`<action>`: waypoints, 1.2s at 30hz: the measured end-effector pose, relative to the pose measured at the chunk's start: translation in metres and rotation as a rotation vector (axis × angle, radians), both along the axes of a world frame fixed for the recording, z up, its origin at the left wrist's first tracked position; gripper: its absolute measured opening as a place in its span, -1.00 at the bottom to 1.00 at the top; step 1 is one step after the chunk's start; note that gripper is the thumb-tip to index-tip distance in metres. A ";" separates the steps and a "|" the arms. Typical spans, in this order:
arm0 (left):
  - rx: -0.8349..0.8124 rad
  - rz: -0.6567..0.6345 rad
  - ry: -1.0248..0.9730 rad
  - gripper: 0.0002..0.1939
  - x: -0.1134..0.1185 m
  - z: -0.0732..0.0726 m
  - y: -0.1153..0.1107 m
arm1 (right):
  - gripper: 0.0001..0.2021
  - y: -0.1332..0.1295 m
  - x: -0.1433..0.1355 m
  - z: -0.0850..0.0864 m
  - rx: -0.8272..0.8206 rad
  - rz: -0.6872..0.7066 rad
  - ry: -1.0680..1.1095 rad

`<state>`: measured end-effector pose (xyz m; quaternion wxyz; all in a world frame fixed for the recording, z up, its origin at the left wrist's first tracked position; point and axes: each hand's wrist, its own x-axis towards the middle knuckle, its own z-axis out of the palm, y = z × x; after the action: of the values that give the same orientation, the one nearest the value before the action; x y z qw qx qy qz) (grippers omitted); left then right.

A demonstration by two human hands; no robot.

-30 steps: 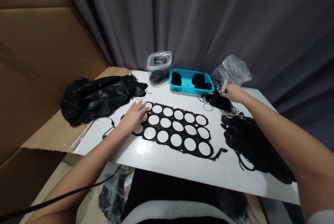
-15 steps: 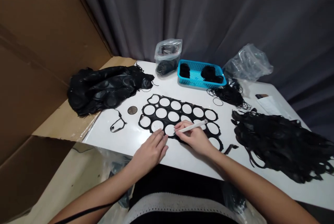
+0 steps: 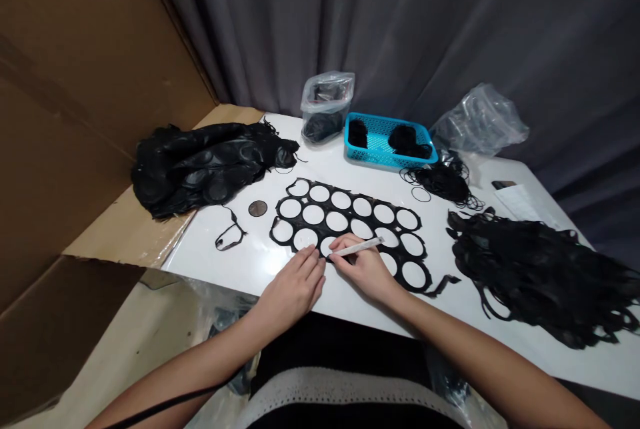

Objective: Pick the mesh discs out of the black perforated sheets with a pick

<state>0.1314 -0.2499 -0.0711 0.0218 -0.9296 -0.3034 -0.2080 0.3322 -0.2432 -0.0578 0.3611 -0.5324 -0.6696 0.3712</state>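
2 hands (image 3: 295,282), 1 pen-like tool (image 3: 357,247), 1 holed black sheet (image 3: 321,229), 1 blue basket (image 3: 383,165), 2 black bundles (image 3: 405,140) inside, 1 clear tub (image 3: 326,109), 1 disc (image 3: 257,208).

Grey curtain (image 3: 450,29) across bkgd. Cardboard box (image 3: 75,82), L side. Clear plastic bag (image 3: 483,123) at rear R of white tbl (image 3: 235,265), near curtain. White paper (image 3: 517,201) on R, small dark obj (image 3: 503,184) just beside.

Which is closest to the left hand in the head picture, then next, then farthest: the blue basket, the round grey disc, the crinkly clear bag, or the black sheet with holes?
1. Black sheet: at the left hand's fingertips.
2. Grey disc: left of the sheet.
3. Blue basket: behind the sheet.
4. Clear bag: back right.
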 end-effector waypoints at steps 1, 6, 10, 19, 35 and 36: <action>0.003 -0.002 0.003 -0.71 0.000 0.000 0.000 | -0.87 0.001 0.000 0.000 0.000 -0.003 -0.007; 0.022 -0.004 0.013 -0.71 0.001 -0.001 0.000 | -0.84 -0.002 -0.002 -0.001 0.063 0.009 -0.078; -0.010 -0.003 0.004 -0.70 -0.001 -0.005 0.001 | -0.86 -0.014 -0.011 -0.006 0.322 0.109 -0.355; -0.032 -0.014 -0.006 -0.68 -0.004 -0.005 0.002 | -0.85 0.034 0.057 0.015 0.215 -0.318 -0.303; -0.068 0.002 -0.006 -0.64 -0.005 -0.004 -0.002 | -0.85 -0.001 0.003 0.001 0.044 0.025 -0.030; -0.067 -0.001 -0.010 -0.64 -0.005 -0.004 -0.002 | -0.84 -0.002 0.003 0.000 0.056 0.026 -0.039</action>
<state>0.1259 -0.2516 -0.0749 -0.0108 -0.9290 -0.3097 -0.2023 0.3348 -0.2447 -0.0576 0.3580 -0.5203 -0.6935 0.3466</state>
